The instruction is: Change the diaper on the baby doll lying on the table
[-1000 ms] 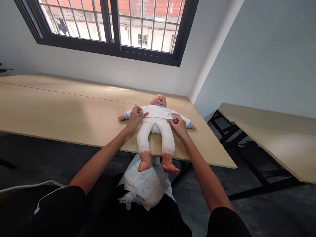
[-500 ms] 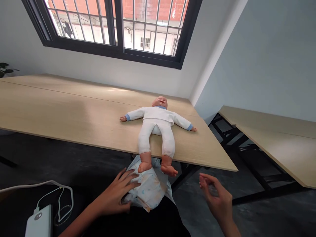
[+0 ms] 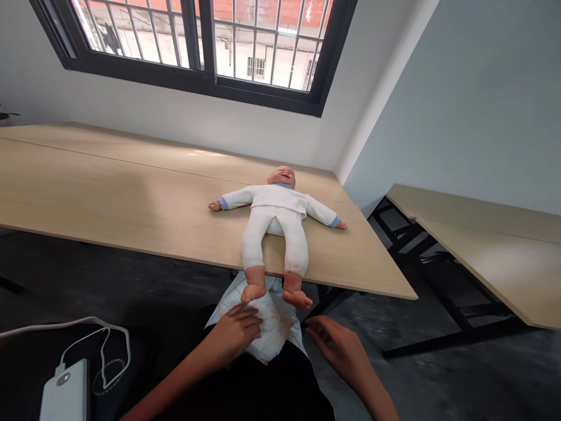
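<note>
On the lap, below the table (image 3: 109,204) edge, the left hand (image 3: 236,330) lies flat, fingers spread, on a diaper (image 3: 267,327); the doll (image 3: 274,225) lies above; the right hand (image 3: 337,348) hovers beside it, fingers loosely open.

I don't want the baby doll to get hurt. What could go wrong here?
The doll lies on the table with its feet past the edge, so a bump or tug might slide it off. The left hand rests on the diaper in the lap; the diaper might slip to the floor.
</note>
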The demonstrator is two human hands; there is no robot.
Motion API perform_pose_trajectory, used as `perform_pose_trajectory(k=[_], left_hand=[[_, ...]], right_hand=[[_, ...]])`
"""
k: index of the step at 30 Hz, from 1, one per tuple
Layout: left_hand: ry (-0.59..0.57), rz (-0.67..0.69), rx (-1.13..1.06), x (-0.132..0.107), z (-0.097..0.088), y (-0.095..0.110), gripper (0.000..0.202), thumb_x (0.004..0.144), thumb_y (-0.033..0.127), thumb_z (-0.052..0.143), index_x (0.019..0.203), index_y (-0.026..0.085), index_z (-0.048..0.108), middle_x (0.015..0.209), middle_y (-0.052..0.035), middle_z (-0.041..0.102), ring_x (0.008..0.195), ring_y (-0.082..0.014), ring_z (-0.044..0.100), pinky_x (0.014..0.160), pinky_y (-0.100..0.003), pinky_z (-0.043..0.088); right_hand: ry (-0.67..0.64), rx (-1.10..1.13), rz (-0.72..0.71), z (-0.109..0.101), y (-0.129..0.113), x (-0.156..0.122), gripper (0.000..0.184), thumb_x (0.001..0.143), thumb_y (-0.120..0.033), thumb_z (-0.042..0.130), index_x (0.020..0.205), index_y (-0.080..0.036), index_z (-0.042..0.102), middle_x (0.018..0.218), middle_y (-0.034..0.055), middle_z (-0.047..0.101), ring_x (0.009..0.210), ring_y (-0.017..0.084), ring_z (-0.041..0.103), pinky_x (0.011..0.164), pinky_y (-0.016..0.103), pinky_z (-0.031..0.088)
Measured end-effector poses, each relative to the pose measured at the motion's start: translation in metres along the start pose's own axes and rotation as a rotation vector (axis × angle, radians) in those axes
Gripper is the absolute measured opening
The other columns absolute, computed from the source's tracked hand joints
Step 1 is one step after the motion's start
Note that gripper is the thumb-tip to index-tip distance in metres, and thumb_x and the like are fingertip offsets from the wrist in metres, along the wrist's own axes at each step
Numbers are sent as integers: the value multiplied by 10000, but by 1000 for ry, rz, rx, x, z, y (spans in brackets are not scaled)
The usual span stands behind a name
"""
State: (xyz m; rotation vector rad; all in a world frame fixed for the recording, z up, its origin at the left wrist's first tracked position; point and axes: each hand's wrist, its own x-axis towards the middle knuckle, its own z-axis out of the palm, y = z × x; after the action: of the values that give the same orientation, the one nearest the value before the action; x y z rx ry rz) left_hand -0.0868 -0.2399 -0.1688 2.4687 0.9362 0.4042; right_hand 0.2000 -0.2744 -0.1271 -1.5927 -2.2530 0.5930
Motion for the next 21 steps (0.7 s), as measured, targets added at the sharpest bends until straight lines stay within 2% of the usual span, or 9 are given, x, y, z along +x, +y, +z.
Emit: perform_pose_trajectory(k=[2,3,5,7,10,13,15,18,21], left_hand=[[-65,-69,-1,-5,-18,7,312,865,252,583,1153,184,683,1381,-99,583,1366,-337,426,1184,-507,229],[-105,-71,-3,-8,-25,9,413,818,196,604,1228,201,649,1454,-97,511,1405,-339,369,1192,-526,190],[-150,-76,4,-11,-34,10,646,738,60,552,1356,250,558,1542,-80,388,1447,-332,291,1191,-556,148],[-155,-85,8,-12,-33,6,778,689,-11,485,1405,293,506,1568,-57,333,1462,-331,250,1181,-590,119],[-136,-109,-39,-11,-26,-2,689,744,7,494,1369,289,555,1533,-74,387,1439,-349,301,1167,-631,79],[-64,-119,-183,-8,-28,0,480,871,116,511,1308,283,620,1448,-85,505,1385,-344,405,1185,-593,72],[-37,-109,-314,-6,-38,9,421,929,187,492,1315,303,614,1432,-55,531,1385,-322,413,1201,-539,106],[-86,-80,-603,-7,-62,30,379,966,287,485,1324,307,607,1419,-28,553,1370,-290,438,1182,-456,239],[-90,-121,-987,-8,-82,53,341,924,391,578,1208,248,702,1211,-64,698,1138,-275,623,1001,-357,453]], right_hand=[[-92,-23,65,-1,-1,2,259,959,-318,478,1151,-230,629,1110,63,677,956,248,678,799,336,522],[-133,-34,83,0,-2,3,276,940,-294,501,1178,-227,623,1157,73,664,1003,266,665,833,353,517],[-198,-29,91,4,-2,5,330,917,-265,525,1234,-217,605,1239,92,631,1079,287,634,915,381,493],[-239,12,83,7,-3,4,372,916,-271,534,1278,-206,583,1269,102,615,1106,288,619,980,394,460],[-258,51,91,7,-3,3,389,925,-288,524,1298,-190,575,1273,113,610,1118,296,607,1016,417,434],[-256,78,114,2,-3,2,399,926,-298,526,1303,-180,576,1252,120,618,1116,307,602,1003,435,441],[-257,129,109,-5,-3,1,412,919,-322,546,1304,-178,575,1238,117,624,1117,299,599,1003,430,445],[-248,237,72,-17,-7,-2,433,885,-341,605,1289,-185,584,1267,113,610,1169,284,572,1046,416,423],[-184,361,1,-30,-22,-5,599,806,-329,708,1361,-201,522,1389,123,521,1275,293,498,1091,416,392]])
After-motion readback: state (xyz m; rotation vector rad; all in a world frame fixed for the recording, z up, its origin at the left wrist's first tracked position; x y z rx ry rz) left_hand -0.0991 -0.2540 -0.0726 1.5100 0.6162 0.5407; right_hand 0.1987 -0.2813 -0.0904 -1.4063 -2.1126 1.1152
